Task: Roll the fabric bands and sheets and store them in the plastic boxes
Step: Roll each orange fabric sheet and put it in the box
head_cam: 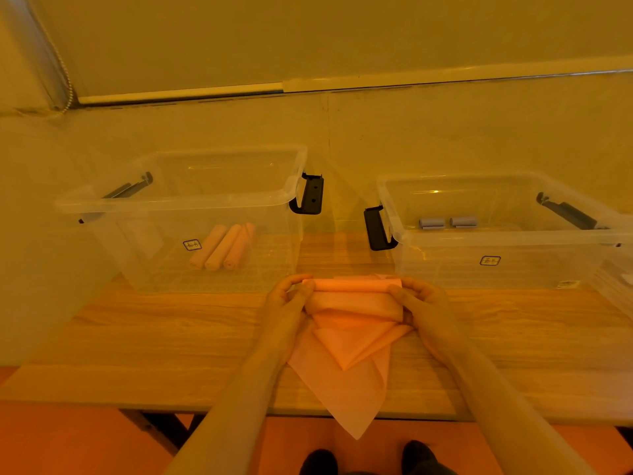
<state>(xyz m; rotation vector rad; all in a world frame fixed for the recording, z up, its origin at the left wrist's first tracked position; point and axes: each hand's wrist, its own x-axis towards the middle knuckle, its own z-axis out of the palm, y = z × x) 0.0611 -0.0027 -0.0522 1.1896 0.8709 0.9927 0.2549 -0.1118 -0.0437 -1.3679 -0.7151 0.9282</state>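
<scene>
1. The pink sheet (352,323) lies on the tabletop (171,337) directly in front of you, between your two hands. Its rolled part runs left to right, so the long axis is across your body and parallel to the near walls of the boxes.
2. Your left hand (287,303) grips the left end of the roll and your right hand (421,303) grips the right end. The fingers (294,279) of both hands are curled over the top of the roll, with the thumbs on the near side.
3. The loose part of the sheet is on your side of the fingers. It hangs as a pointed tail toward you and goes over the tabletop edge.
4. I judge that the rolling must go toward you, to take in this tail.
5. The left box (205,200), with three pink rolls (222,246) inside, stands just beyond your left hand. The right box (496,234) holds two grey rolls (448,222), so the left hand is nearer to the matching box.
</scene>
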